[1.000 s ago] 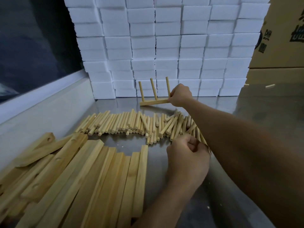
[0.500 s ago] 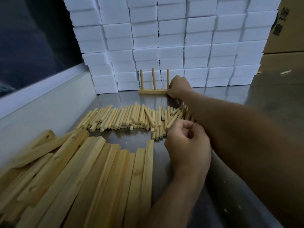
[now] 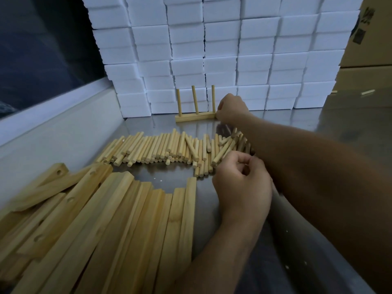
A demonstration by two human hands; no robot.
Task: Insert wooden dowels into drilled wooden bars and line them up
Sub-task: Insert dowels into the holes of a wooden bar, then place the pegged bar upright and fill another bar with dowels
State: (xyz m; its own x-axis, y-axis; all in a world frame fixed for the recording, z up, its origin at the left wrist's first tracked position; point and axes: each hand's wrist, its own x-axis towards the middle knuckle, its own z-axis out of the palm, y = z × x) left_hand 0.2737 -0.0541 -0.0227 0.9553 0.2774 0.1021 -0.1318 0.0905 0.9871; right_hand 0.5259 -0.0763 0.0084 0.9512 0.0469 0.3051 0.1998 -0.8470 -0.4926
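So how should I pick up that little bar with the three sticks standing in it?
Hold the assembled bar by its flat base, at the bare left end, coming from the left. The three dowels stand thin and upright, and the right hand is already at the right end.

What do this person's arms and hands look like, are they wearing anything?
Nothing is worn that shows. The left hand and right hand have no gloves, and both forearms are uncovered as far as the picture reaches. No sleeve, watch, ring or bracelet is visible.
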